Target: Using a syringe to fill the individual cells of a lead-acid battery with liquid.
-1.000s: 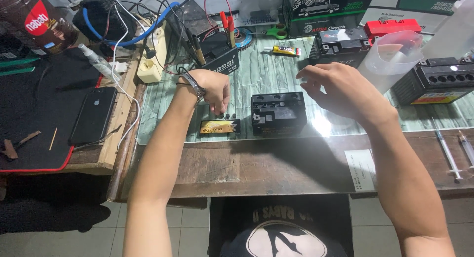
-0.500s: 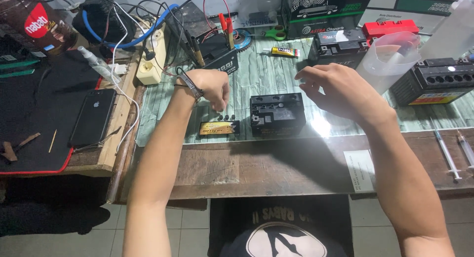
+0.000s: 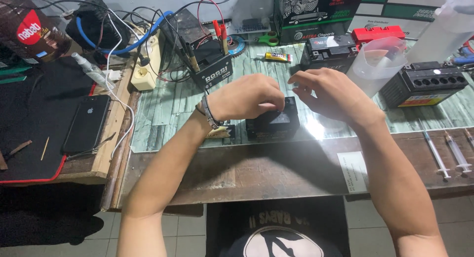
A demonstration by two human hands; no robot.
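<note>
- The small black battery (image 3: 272, 124) sits at the centre of the frame, on the green-patterned glass top of the workbench (image 3: 163, 114), just behind the bare wooden front edge.
- The left hand (image 3: 244, 96) is curled over the battery's upper left corner, fingers bent down onto its top; whether it pinches something small there or only steadies the case, I cannot tell, as the knuckles hide the fingertips.
- The right hand (image 3: 333, 94) hovers just right of and above the battery, fingers loosely spread and half open, holding nothing that shows.
- Judging by this, the step in hand is work on the battery's top face, with the left hand engaged and the right one ready to help.
- The next move probably calls for the right hand to come down on the case's right side, so the battery stays put while the left fingers work.
- A small yellow-labelled strip (image 3: 220, 132) lies touching the battery's left side, below the left wrist.
- To the right of centre stand a clear plastic measuring cup (image 3: 376, 64) and a larger black battery (image 3: 423, 83) with a row of open fill holes; two syringes (image 3: 447, 153) lie at the right edge.
- A black phone (image 3: 86, 124) rests at the left on a dark mat.
</note>
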